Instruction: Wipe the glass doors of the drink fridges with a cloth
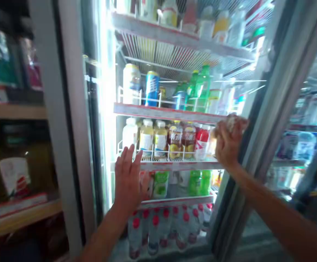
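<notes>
In the head view, a crumpled cloth [235, 124] with a whitish and reddish look is in my right hand [227, 145], the fingers closed around it. That hand is raised beside the right frame of a lit drinks fridge, level with a shelf edge [175, 112]. My left hand [129, 176] is open, its fingers stretched up and slightly apart, in front of the lower left shelves. It holds nothing. Whether either hand touches glass I cannot tell. Behind the hands stand juice bottles [160, 140], dark tea bottles [175, 140] and a red-labelled bottle [202, 142].
Green bottles [202, 89] and a blue can [152, 88] stand on the shelf above. Red-capped water bottles [155, 233] fill the bottom. A metal door frame [267, 123] rises on the right. To the left is a shelf unit [16, 109] with packaged goods.
</notes>
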Tool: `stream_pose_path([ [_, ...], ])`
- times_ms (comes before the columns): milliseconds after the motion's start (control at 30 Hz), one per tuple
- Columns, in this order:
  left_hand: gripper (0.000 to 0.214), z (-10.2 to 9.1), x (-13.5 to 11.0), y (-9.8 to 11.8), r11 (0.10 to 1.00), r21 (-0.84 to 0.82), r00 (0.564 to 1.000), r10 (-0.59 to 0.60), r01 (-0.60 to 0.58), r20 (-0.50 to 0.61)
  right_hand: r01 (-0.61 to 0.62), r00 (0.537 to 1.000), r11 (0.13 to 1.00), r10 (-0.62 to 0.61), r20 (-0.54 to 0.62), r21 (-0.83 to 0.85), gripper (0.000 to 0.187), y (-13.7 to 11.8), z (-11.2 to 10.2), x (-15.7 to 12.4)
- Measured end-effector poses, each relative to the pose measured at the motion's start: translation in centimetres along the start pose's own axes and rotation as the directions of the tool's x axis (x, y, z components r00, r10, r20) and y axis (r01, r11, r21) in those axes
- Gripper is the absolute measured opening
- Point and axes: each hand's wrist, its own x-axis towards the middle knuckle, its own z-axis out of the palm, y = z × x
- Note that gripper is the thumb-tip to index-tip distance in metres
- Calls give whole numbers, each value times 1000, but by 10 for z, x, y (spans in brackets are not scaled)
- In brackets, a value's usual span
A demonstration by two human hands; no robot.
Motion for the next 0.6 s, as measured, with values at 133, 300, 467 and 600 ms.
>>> stream_pose_path([
  [133,57,6,99,12,997,73,998,29,-32,47,117,959,992,-125,254,50,54,8,-4,10],
  [300,61,9,158,26,983,182,996,21,-36,86,-110,991,992,114,63,-56,51,81,-1,117],
  [467,69,1,160,29,967,245,983,26,-70,182,38,941,995,-67,333,94,49,72,-22,92],
  [600,67,-8,162,33,948,309,960,-15,-75,280,213,850,945,-305,429,249,51,52,-32,89],
])
